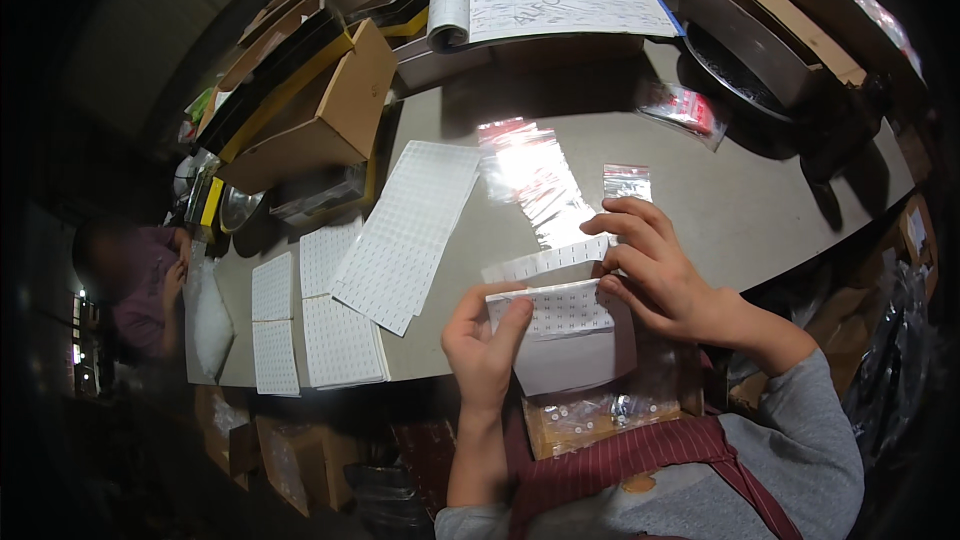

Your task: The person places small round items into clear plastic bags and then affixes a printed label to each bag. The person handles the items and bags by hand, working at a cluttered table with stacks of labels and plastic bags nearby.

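**Small stack of printed sheets (pixel 568 314) grasped in the left hand (pixel 482 345), narrow strip (pixel 548 260) met by the right hand (pixel 655 275)**

The small stack of printed sheets is held above the near edge of the grey table (pixel 770 200), in front of the wearer's body. It is gripped at its left side by the left hand, with the thumb laid across the top. A plain white sheet (pixel 575 365) is seen hanging below the printed face.

The right hand is placed at the stack's right edge, its fingers bent and spread. The narrow strip, marked with a single row of dashes, is seen just beyond the stack, and its right end is met by the right fingers; whether it is pinched or only touched cannot be told.

Beyond the hands, glossy clear bags (pixel 530 175) are spread in an overlapping pile, and a small zip bag (pixel 627 180) is set near the right fingertips. To the left, a large fanned stack of sheets (pixel 410 230) is laid at a slant, partly over a smaller stack (pixel 342 345). Beside these, a narrow bundle (pixel 273 340) is crossed by a thin band.

At the far side, an open notepad (pixel 570 5) is propped, flanked by cardboard boxes (pixel 350 90). A maroon striped apron (pixel 620 455) is worn over a grey shirt. At the far left, a co-worker (pixel 145 290) is partly shown.
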### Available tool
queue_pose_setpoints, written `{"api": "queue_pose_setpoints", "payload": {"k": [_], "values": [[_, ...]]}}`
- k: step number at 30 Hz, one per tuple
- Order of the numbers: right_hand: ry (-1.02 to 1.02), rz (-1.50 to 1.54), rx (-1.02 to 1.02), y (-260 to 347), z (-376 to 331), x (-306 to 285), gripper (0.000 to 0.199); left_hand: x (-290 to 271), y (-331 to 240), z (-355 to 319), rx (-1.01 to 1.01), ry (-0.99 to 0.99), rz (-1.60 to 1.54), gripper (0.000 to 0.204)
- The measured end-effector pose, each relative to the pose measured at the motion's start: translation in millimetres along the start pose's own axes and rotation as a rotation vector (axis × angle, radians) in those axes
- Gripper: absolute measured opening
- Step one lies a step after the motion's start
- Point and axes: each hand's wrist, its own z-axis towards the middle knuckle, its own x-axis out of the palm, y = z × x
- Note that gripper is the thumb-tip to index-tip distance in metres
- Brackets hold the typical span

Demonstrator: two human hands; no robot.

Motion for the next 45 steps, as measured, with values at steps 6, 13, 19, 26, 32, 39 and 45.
{"api": "queue_pose_setpoints", "payload": {"k": [6, 13, 19, 26, 32, 39, 45], "values": [[-0.024, 0.101, 0.064, -2, -7, 2, 0.035, 1, 12, 1, 0.024, -0.114, 0.053, 0.011], [-0.068, 0.096, 0.080, -4, -15, 18, 0.034, 3, 11, 1, 0.027, -0.129, 0.096, 0.012], [-0.144, 0.083, 0.057, -3, -10, 20, 0.030, 1, 12, 2, 0.013, -0.131, 0.144, 0.013], [-0.112, 0.030, 0.044, -3, -10, 13, 0.024, 1, 12, 2, 0.018, -0.131, 0.155, 0.011], [-0.036, 0.111, 0.285, -39, 9, -35, 0.017, 2, 15, 3, 0.052, -0.162, 0.033, 0.014], [0.217, -0.258, 0.192, -107, 27, -18, 0.017, -4, 16, 3, 0.052, -0.142, 0.051, 0.011], [0.137, -0.246, 0.357, -110, 38, -28, 0.030, -1, 17, 0, 0.108, -0.188, 0.048, 0.012]]}}
